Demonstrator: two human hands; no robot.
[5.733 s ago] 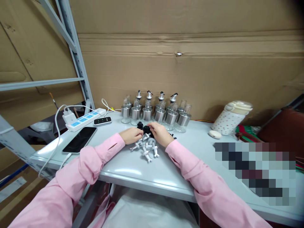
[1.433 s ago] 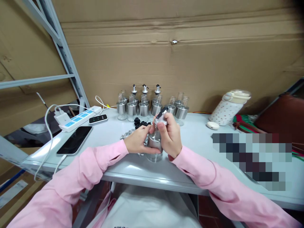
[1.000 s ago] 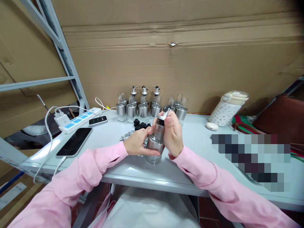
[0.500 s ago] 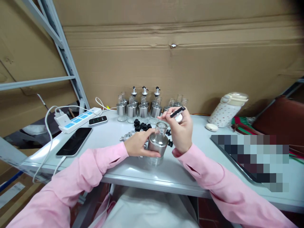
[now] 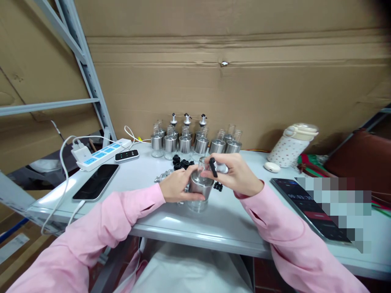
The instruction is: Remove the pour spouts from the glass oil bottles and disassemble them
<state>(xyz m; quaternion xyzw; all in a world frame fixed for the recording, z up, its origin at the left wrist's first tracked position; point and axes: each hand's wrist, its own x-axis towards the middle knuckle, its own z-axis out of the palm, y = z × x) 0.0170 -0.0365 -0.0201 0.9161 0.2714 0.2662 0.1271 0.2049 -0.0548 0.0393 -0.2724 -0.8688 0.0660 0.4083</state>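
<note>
My left hand (image 5: 181,184) is wrapped round a glass bottle with a steel sleeve (image 5: 200,185), which stands nearly upright near the table's front edge. Beside the bottle's neck, my right hand (image 5: 240,173) is closed on a pourer spout (image 5: 218,167) with a black tip and a silvery body. The spout lies sideways in the fingers, and the bottle's mouth is partly hidden behind them. Black stoppers (image 5: 180,162) are heaped behind my left hand. Silvery pourer parts (image 5: 163,176) lie to its left, and small black pieces (image 5: 218,186) lie right of the bottle.
Several steel-sleeved bottles (image 5: 185,143) stand in rows at the back, three with pourers fitted. At left are a power strip (image 5: 104,154), a small black device (image 5: 127,155) and a phone (image 5: 96,182). At right are a spotted flask (image 5: 290,145), a white case (image 5: 271,167) and another phone (image 5: 305,207).
My right hand has turned over and come down beside the bottle's neck, bringing the pourer spout with it. My left hand still grips the bottle, which has shifted slightly left in view.
</note>
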